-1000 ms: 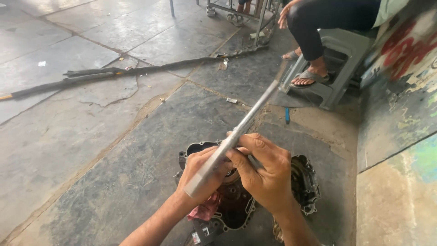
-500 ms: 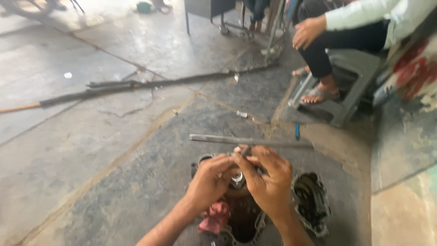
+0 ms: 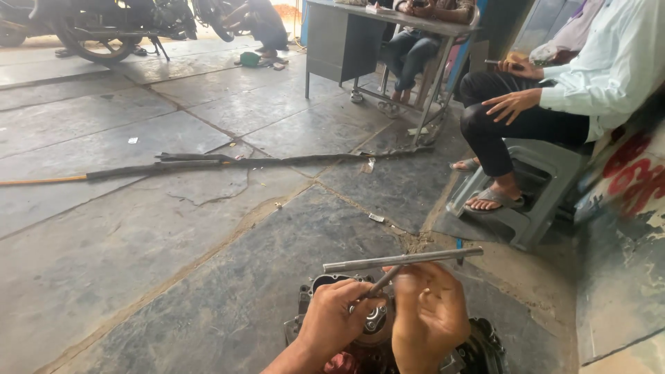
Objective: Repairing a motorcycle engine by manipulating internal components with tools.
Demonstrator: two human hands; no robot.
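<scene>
My left hand (image 3: 339,322) and right hand (image 3: 429,315) over engine case (image 3: 485,350) on floor. Fingers of both pinch T-wrench (image 3: 402,260), crossbar level above case, shaft down into it.

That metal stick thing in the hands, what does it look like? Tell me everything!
The T-shaped metal tool is grey and dull, like steel. Its long crossbar lies almost level above the hands. A thinner shaft slants down from it toward the dark engine part on the floor. The left hand and right hand both grip near the shaft.
</scene>
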